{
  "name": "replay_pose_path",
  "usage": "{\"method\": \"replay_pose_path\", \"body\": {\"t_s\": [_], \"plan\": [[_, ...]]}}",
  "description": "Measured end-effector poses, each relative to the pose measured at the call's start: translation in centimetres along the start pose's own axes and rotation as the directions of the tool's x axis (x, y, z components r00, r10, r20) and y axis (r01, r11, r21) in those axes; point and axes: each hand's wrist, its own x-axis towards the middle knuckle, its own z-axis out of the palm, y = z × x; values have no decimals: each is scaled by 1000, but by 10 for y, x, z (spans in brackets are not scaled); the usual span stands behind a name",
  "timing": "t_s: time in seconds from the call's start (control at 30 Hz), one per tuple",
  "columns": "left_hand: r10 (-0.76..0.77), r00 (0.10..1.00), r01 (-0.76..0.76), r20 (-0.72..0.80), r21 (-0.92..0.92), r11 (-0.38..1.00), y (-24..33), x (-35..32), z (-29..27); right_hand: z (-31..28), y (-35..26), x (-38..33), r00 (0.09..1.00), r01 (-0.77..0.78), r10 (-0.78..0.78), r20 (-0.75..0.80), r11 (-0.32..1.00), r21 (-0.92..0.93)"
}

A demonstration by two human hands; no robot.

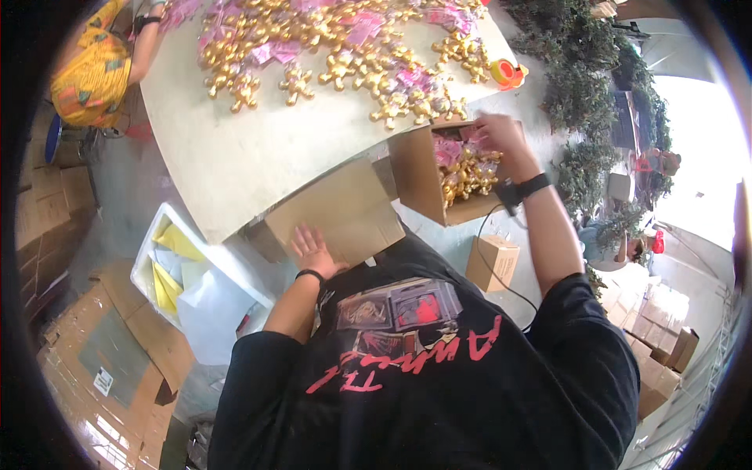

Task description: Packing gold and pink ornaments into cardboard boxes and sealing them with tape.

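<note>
My left hand (317,249) lies flat, fingers spread, on a brown cardboard panel (337,211) in front of me. My right hand (504,141) is at the far right rim of an open cardboard box (417,174). Its fingers are bent; what they grip, if anything, is hidden. Shiny gold balloon-like figures (468,176) fill the box, with pink cards (448,150) among them. More gold figures (337,66) with pink cards are heaped on the pale table (204,157) beyond.
A yellow-and-red tape roll (507,74) sits at the table's right edge. A white foam bin (149,251) with sheets stands left; a small closed carton (492,262) stands right. A dark cord (509,286) runs beside me. Another person (94,70) works at far left.
</note>
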Motion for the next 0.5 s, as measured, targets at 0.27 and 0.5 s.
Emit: {"method": "replay_pose_path", "body": {"t_s": [0.27, 0.5], "plan": [[-13, 989, 20, -150, 45, 999, 5, 0, 5, -152, 54, 219, 912, -192, 279, -301, 938, 290], [-123, 986, 131, -108, 71, 989, 12, -6, -1, -119, 91, 337, 968, -8, 125, -218, 883, 469]]}}
